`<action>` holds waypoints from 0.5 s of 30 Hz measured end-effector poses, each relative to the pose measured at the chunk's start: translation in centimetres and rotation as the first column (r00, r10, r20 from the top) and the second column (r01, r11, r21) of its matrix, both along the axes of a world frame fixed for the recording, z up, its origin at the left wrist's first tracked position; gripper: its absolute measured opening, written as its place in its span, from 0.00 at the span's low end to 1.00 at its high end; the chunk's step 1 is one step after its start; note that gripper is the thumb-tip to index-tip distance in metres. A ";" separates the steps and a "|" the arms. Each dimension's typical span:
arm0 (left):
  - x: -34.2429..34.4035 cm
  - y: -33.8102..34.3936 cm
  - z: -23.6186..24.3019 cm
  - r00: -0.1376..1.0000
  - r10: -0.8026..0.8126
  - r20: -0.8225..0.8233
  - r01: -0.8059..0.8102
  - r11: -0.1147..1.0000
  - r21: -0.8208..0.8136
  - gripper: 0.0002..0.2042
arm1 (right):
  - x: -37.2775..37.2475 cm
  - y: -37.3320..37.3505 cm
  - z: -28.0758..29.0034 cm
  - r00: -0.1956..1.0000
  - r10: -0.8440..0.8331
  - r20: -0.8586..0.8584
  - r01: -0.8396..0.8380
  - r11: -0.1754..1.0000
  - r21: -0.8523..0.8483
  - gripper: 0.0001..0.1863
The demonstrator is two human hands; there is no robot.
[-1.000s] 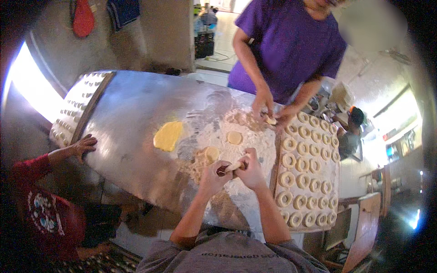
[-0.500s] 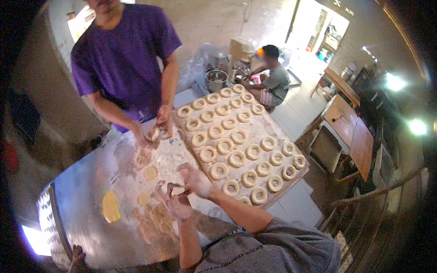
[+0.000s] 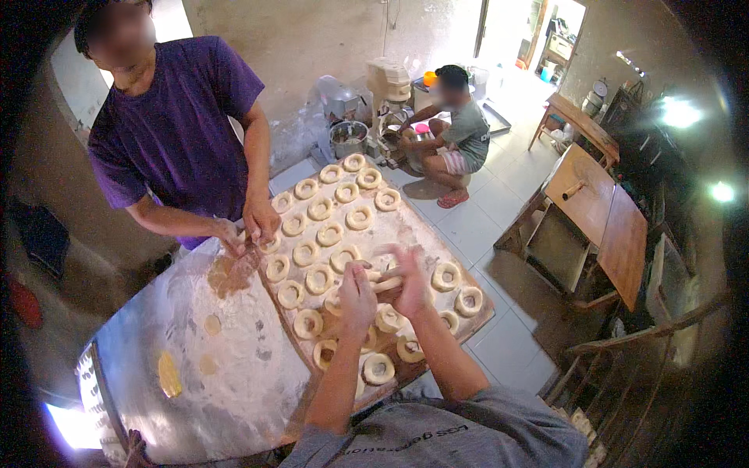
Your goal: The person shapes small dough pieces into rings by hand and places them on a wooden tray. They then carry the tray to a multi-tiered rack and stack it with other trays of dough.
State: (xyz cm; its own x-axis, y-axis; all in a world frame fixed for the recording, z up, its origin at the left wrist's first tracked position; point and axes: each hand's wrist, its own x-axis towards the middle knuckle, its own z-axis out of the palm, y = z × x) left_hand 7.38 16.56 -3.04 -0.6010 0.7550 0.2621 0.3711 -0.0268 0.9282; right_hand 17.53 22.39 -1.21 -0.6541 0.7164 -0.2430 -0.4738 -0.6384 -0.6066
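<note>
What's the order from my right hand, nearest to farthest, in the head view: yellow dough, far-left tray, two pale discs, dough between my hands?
1. Dough: between your right hand and left hand.
2. Pale discs: to the left; the two are too close to call.
3. Yellow dough: farther left.
4. Tray: farthest left.

So the one bit of lettering I can actually read is the dark line of words across the grey T-shirt, on the near side of the board of dough rings. Past the board's far end, any marking on the crouching person's shirt is too tiny to make out.
</note>
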 end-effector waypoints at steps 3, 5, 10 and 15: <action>3.6 2.7 1.3 0.990 -0.088 -0.114 0.076 0.991 -0.106 0.15 | 2.0 2.6 -1.8 0.953 -0.235 0.190 0.110 0.855 0.506 0.26; 4.5 4.7 0.6 0.985 -0.167 -0.032 0.162 0.980 -0.118 0.16 | 3.3 4.0 -3.3 0.967 -0.204 0.151 0.060 0.760 0.648 0.25; 6.9 9.5 0.6 0.970 -0.225 -0.096 0.203 0.960 -0.195 0.17 | 6.7 8.4 -3.8 0.950 -0.232 0.208 0.083 0.832 0.549 0.31; 8.3 11.7 -0.2 0.974 -0.222 -0.031 0.218 0.970 -0.106 0.16 | 10.3 10.2 -2.6 0.971 -0.189 0.144 0.143 0.949 0.282 0.28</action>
